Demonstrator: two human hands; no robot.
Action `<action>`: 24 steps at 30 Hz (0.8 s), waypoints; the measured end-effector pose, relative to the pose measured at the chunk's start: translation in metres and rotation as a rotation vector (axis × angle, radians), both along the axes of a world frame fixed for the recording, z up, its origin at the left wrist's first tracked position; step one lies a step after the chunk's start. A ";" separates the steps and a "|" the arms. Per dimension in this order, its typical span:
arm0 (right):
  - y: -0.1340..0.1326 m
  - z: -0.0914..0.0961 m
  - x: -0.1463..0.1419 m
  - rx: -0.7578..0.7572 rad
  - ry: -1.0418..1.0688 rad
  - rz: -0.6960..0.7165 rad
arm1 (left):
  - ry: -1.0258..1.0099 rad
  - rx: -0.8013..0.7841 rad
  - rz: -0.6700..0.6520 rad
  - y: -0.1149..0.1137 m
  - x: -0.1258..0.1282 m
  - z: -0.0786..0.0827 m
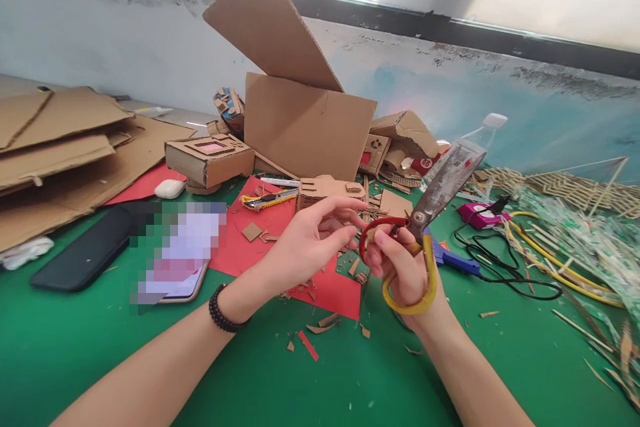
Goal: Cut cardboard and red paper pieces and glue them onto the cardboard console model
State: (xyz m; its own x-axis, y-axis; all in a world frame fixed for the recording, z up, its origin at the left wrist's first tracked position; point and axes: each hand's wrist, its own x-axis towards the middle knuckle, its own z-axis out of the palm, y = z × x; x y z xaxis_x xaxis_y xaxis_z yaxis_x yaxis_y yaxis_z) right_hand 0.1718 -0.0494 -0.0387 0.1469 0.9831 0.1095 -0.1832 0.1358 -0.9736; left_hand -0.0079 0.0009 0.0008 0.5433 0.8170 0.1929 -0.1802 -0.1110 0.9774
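My right hand (407, 273) grips a pair of scissors (420, 217) with red and yellow handles, its rusty blades pointing up and away to the right. Something small and tan seems pinched at its fingertips, too small to make out. Just left of the red handle is my left hand (315, 233), fingers loosely curved and thumb apart, with nothing visible in it. Beyond the left hand lies a small cardboard box (330, 192) with cut-out details. A yellow utility knife (270, 199) rests on the red paper (227, 250) beneath.
Left are a phone (183, 253), a black case (87, 247), a white earbud case (170, 188) and stacked cardboard (60, 127). A large cardboard panel (310, 123) stands behind. At right lie a blue glue gun (457, 261), black cable, purple box (483, 215) and clear plastic. Scraps litter the green table (350, 380).
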 end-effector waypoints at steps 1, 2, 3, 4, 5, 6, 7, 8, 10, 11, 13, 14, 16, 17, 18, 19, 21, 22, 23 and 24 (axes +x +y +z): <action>0.001 -0.001 0.000 -0.010 0.032 0.004 | 0.010 0.005 0.002 -0.001 0.001 0.000; 0.001 -0.001 0.001 -0.022 0.053 0.010 | 0.020 0.010 -0.003 -0.002 0.002 0.000; 0.001 -0.001 0.000 -0.035 0.065 0.018 | 0.023 0.014 -0.015 -0.003 0.003 0.001; 0.000 0.001 -0.001 -0.047 0.069 0.027 | 0.016 0.011 -0.028 -0.005 0.005 0.001; -0.002 0.003 -0.002 -0.054 0.068 0.035 | -0.002 0.002 -0.042 -0.006 0.006 0.001; -0.003 0.005 -0.004 -0.056 0.064 0.041 | -0.027 -0.013 -0.058 -0.008 0.007 0.001; -0.005 0.007 -0.006 -0.054 0.060 0.049 | -0.052 -0.035 -0.074 -0.008 0.007 0.002; -0.007 0.008 -0.007 -0.051 0.059 0.057 | -0.072 -0.060 -0.087 -0.009 0.007 0.001; -0.009 0.010 -0.009 -0.048 0.068 0.074 | -0.087 -0.098 -0.111 -0.008 0.007 0.001; -0.009 0.010 -0.010 -0.050 0.072 0.084 | -0.081 -0.106 -0.117 -0.007 0.007 0.000; -0.008 0.008 -0.009 -0.056 0.062 0.095 | -0.052 -0.104 -0.105 -0.005 0.006 -0.001; -0.008 0.007 -0.008 -0.058 0.045 0.093 | -0.035 -0.097 -0.090 -0.004 0.006 -0.002; -0.006 0.006 -0.007 -0.060 -0.005 0.074 | -0.007 -0.089 -0.051 -0.002 0.005 -0.003; -0.005 0.007 -0.006 -0.062 -0.031 0.056 | 0.000 -0.091 -0.033 -0.001 0.005 -0.004; -0.004 0.008 -0.006 -0.059 -0.058 0.033 | -0.003 -0.099 -0.022 0.000 0.004 -0.004; -0.003 0.009 -0.005 -0.052 -0.084 0.002 | -0.014 -0.115 -0.019 0.001 0.003 -0.003; -0.003 0.013 -0.004 -0.026 -0.136 -0.076 | -0.052 -0.154 -0.016 0.005 0.001 -0.001; -0.003 0.014 -0.004 -0.007 -0.164 -0.115 | -0.070 -0.163 0.001 0.008 -0.002 0.000; -0.003 0.015 -0.003 0.010 -0.193 -0.149 | -0.086 -0.164 0.033 0.011 -0.005 0.002; -0.003 0.015 -0.001 0.025 -0.228 -0.172 | -0.099 -0.153 0.083 0.015 -0.008 0.003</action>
